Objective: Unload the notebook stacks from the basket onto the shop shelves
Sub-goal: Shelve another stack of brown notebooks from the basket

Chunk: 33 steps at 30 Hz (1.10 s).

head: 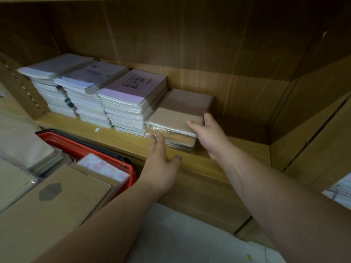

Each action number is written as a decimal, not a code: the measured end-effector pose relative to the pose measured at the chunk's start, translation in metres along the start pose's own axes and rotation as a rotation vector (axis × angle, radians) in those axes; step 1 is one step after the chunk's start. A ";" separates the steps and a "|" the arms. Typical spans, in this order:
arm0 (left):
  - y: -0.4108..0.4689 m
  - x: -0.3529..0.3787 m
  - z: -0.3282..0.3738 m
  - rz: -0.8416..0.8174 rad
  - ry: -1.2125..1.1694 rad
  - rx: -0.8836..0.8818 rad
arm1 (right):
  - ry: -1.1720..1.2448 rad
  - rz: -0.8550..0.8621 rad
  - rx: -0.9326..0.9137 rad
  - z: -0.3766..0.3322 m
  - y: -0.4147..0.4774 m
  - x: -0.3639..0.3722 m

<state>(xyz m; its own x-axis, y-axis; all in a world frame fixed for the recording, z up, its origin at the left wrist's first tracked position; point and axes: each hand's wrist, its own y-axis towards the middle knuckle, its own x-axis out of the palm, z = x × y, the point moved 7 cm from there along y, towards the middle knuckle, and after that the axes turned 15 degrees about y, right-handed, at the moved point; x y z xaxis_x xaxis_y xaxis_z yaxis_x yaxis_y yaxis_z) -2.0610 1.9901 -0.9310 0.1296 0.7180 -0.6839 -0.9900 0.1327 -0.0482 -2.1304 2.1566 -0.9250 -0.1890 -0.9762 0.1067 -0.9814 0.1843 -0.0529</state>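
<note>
A low stack of tan and pink notebooks in clear wrap (180, 111) lies on the wooden shelf (121, 135), right of three taller stacks (91, 93). My right hand (207, 133) grips the low stack's near right corner, thumb on the top cover, fingers round its right side. My left hand (161, 160) reaches with straight fingers that touch the stack's front left edge. The red basket (81, 147) stands at the lower left below the shelf, holding brown and flowered notebooks (102, 166).
The shelf bay is open to the right of the low stack as far as the wooden side wall (311, 103). Wrapped packs (20, 149) lie left of the basket. More stacked notebooks (341, 190) show at the right edge. Pale floor lies below.
</note>
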 end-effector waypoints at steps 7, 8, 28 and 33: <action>0.042 -0.016 -0.004 -0.001 0.289 -0.033 | -0.210 -0.139 -0.037 -0.005 0.018 0.016; 0.043 -0.018 -0.005 -0.015 0.306 -0.030 | -0.210 -0.143 -0.044 -0.007 0.017 0.019; 0.037 0.025 -0.002 -0.081 0.917 0.113 | -0.116 -0.125 -0.062 0.017 0.016 -0.006; 0.022 0.000 0.012 0.236 0.839 0.289 | 0.029 -0.068 0.002 0.019 0.013 0.001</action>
<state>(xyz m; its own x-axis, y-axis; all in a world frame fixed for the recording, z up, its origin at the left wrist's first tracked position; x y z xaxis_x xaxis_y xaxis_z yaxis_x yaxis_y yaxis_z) -2.0823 2.0014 -0.9233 -0.2694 0.0315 -0.9625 -0.9182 0.2929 0.2666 -2.1424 2.1556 -0.9446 -0.1232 -0.9826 0.1389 -0.9920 0.1178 -0.0461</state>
